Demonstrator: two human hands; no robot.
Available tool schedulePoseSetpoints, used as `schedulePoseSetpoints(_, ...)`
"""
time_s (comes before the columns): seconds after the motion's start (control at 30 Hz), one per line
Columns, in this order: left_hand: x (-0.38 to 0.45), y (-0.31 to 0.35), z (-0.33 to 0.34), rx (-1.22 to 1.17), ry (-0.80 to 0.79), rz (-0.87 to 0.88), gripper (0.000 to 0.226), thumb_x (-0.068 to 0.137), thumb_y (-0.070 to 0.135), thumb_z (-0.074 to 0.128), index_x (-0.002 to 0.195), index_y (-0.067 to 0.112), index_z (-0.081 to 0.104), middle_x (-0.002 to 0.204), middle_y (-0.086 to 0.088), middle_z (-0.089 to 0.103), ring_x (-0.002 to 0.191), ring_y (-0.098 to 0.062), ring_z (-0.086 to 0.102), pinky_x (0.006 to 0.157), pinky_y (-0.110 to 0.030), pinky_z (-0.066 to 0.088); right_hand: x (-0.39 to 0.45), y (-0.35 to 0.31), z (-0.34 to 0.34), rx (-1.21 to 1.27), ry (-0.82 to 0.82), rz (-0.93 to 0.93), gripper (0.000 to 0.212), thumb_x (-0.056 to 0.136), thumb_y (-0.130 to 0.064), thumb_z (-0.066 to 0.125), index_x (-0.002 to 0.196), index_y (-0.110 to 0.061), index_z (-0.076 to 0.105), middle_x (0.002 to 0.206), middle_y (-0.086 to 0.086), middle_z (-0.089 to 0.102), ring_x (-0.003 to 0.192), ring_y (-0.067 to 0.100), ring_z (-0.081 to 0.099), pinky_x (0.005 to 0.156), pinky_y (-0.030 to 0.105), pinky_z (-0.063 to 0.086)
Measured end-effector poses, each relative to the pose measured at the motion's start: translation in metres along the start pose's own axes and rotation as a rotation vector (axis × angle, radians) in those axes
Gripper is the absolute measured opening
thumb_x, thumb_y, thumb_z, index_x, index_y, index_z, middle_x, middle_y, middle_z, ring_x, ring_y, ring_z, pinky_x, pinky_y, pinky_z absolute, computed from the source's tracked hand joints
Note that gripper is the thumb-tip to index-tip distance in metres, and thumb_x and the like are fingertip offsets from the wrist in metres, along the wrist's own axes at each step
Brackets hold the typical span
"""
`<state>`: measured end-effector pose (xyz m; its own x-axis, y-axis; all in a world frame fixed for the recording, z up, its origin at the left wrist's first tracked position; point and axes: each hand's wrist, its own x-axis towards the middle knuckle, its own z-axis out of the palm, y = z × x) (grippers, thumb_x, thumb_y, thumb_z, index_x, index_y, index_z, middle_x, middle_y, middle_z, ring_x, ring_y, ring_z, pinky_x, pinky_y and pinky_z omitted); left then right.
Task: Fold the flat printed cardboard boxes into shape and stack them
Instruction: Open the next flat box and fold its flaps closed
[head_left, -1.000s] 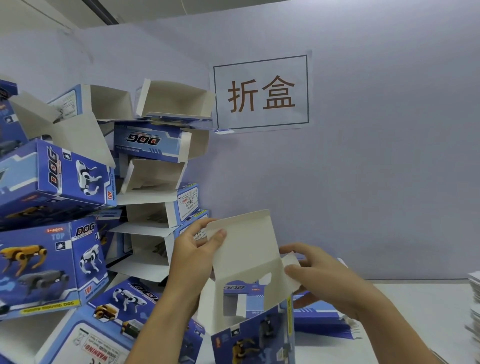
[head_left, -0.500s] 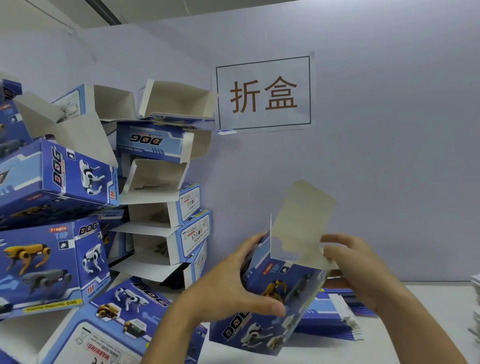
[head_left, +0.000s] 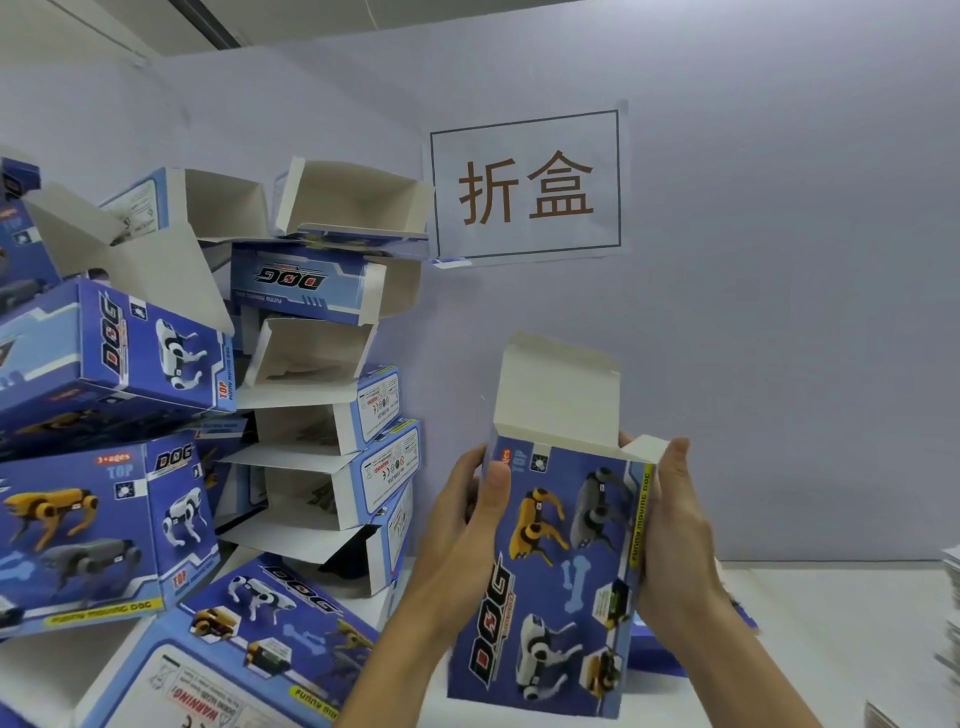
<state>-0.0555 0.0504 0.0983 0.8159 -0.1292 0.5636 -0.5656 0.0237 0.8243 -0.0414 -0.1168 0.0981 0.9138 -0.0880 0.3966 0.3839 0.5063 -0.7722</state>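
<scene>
Holding the blue DOG box (head_left: 556, 566) upright between both hands: left hand (head_left: 457, 525) grips its left edge, right hand (head_left: 675, 525) its right. Lid flap (head_left: 558, 392) stands open on top. Pile of folded boxes (head_left: 197, 441) lies left, nearer the left hand.

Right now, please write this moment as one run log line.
step: box erected | left hand: grips box left edge | right hand: grips right edge | top flap: open, upright | stack: at left
</scene>
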Motion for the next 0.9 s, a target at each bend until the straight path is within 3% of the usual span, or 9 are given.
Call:
schedulePoseSetpoints(0.1, 0.005, -0.004, 0.008, 0.014, 0.133, -0.009, 0.072, 0.067, 0.079, 0.046, 0.124, 0.036, 0.056, 0.108, 0.02, 0.072, 0.102, 0.001, 0.067, 0.085, -0.017, 0.054, -0.001, 0.001, -0.001, -0.013, -0.006, -0.032, 0.066, 0.077, -0.066, 0.04, 0.11, -0.021, 0.075, 0.095, 0.011, 0.077, 0.082, 0.025, 0.076, 0.067, 0.036, 0.06)
schedulePoseSetpoints(0.17, 0.006, -0.006, 0.008, -0.013, 0.215, -0.055, 0.072, 0.065, 0.08, 0.05, 0.122, 0.035, 0.056, 0.11, 0.01, 0.073, 0.104, -0.015, 0.07, 0.094, -0.038, 0.056, -0.001, 0.002, 0.0, -0.042, -0.051, -0.048, 0.059, 0.078, -0.061, 0.044, 0.093, -0.017, 0.08, 0.089, 0.014, 0.077, 0.078, 0.027, 0.075, 0.069, 0.036, 0.06)
schedulePoseSetpoints(0.2, 0.007, -0.007, 0.006, -0.03, 0.239, -0.078, 0.071, 0.065, 0.079, 0.053, 0.12, 0.034, 0.056, 0.106, 0.005, 0.075, 0.098, -0.02, 0.072, 0.089, -0.042, 0.058, -0.001, 0.002, 0.002, -0.073, -0.074, -0.053, 0.059, 0.079, -0.059, 0.047, 0.095, -0.013, 0.079, 0.09, 0.016, 0.076, 0.08, 0.03, 0.075, 0.075, 0.039, 0.06)
schedulePoseSetpoints(0.33, 0.009, -0.008, 0.0, -0.096, 0.239, -0.092, 0.065, 0.066, 0.074, 0.055, 0.115, 0.03, 0.06, 0.092, 0.004, 0.078, 0.08, -0.018, 0.076, 0.061, -0.027, 0.059, -0.002, 0.005, 0.01, -0.237, -0.102, -0.127, 0.07, 0.073, -0.065, 0.062, 0.107, -0.004, 0.068, 0.093, 0.016, 0.076, 0.085, 0.032, 0.074, 0.075, 0.043, 0.061)
schedulePoseSetpoints(0.43, 0.008, -0.011, 0.001, -0.08, 0.23, -0.072, 0.062, 0.066, 0.075, 0.055, 0.111, 0.034, 0.063, 0.095, 0.004, 0.078, 0.084, -0.018, 0.075, 0.069, -0.034, 0.062, -0.001, 0.006, 0.008, -0.338, -0.047, -0.182, 0.088, 0.057, -0.083, 0.068, 0.098, -0.005, 0.066, 0.087, 0.018, 0.074, 0.079, 0.031, 0.073, 0.068, 0.034, 0.061)
schedulePoseSetpoints(0.53, 0.009, -0.014, 0.0, -0.048, 0.242, -0.041, 0.054, 0.07, 0.076, 0.052, 0.108, 0.039, 0.067, 0.101, 0.004, 0.076, 0.095, -0.018, 0.073, 0.088, -0.047, 0.058, 0.0, 0.006, 0.007, -0.362, -0.034, -0.218, 0.065, 0.059, -0.077, 0.063, 0.084, -0.017, 0.068, 0.082, 0.017, 0.072, 0.074, 0.03, 0.071, 0.062, 0.03, 0.06)
schedulePoseSetpoints(0.7, 0.007, -0.008, 0.003, -0.072, 0.162, 0.019, 0.054, 0.079, 0.065, 0.05, 0.108, 0.024, 0.07, 0.096, -0.001, 0.078, 0.087, -0.017, 0.075, 0.066, -0.02, 0.057, 0.001, 0.005, 0.007, -0.4, 0.045, -0.232, 0.068, 0.066, -0.078, 0.067, 0.085, -0.013, 0.065, 0.082, 0.018, 0.072, 0.081, 0.041, 0.069, 0.076, 0.05, 0.058)
schedulePoseSetpoints(0.8, 0.005, -0.007, 0.007, -0.074, 0.141, 0.035, 0.058, 0.081, 0.064, 0.049, 0.112, 0.019, 0.069, 0.1, -0.003, 0.077, 0.092, -0.02, 0.075, 0.07, -0.023, 0.059, 0.003, 0.003, 0.005, -0.412, 0.075, -0.229, 0.065, 0.064, -0.073, 0.062, 0.088, -0.012, 0.064, 0.082, 0.016, 0.073, 0.081, 0.039, 0.071, 0.078, 0.05, 0.059)
schedulePoseSetpoints(0.9, 0.006, -0.009, 0.005, -0.093, 0.144, 0.037, 0.057, 0.079, 0.064, 0.05, 0.112, 0.021, 0.069, 0.1, -0.003, 0.077, 0.091, -0.021, 0.075, 0.07, -0.025, 0.059, 0.004, 0.003, 0.004, -0.413, 0.042, -0.219, 0.063, 0.063, -0.073, 0.063, 0.087, -0.015, 0.063, 0.076, 0.007, 0.074, 0.072, 0.025, 0.073, 0.063, 0.036, 0.059)
